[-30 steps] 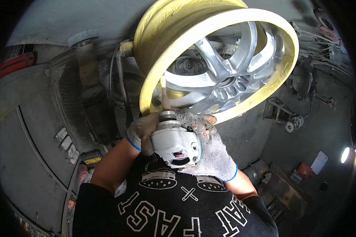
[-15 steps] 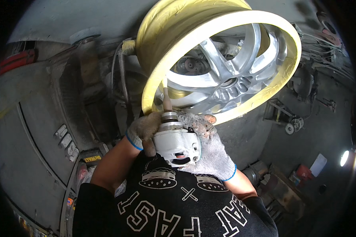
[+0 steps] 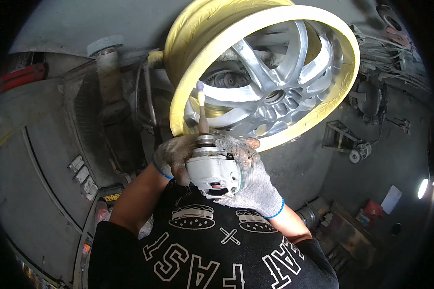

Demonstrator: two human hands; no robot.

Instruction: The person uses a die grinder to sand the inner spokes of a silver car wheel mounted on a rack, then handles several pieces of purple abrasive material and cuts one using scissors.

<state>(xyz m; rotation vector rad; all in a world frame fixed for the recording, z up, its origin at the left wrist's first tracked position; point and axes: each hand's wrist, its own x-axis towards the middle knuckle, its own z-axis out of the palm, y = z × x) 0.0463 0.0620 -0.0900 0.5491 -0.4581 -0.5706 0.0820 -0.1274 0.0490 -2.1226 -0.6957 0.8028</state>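
Note:
A white angle grinder [image 3: 213, 174] with a long tapered shaft [image 3: 203, 118] is held between my gloved hands in front of my chest. My left hand [image 3: 174, 153] grips its left side near the metal collar, fingers curled. My right hand [image 3: 256, 179] is wrapped round its right side, the grey glove worn dark at the fingers. The shaft's purple tip [image 3: 200, 86] is at the left end of a spoke of a bare-metal alloy wheel [image 3: 258, 92]; I cannot tell whether they touch. Yellow masking tape [image 3: 179, 110] covers the wheel's lip and barrel.
A stand with tubes [image 3: 148, 91] is left of the wheel. On the right are a small metal frame with a motor [image 3: 359, 151], a wooden box [image 3: 354, 229] and a lit lamp [image 3: 422, 188]. Grey bars [image 3: 82, 176] lie on a panel at left.
The wheel appears slightly further up and left in view. The grinder's tip now shows higher, by the spoke's end, while both hands keep their hold.

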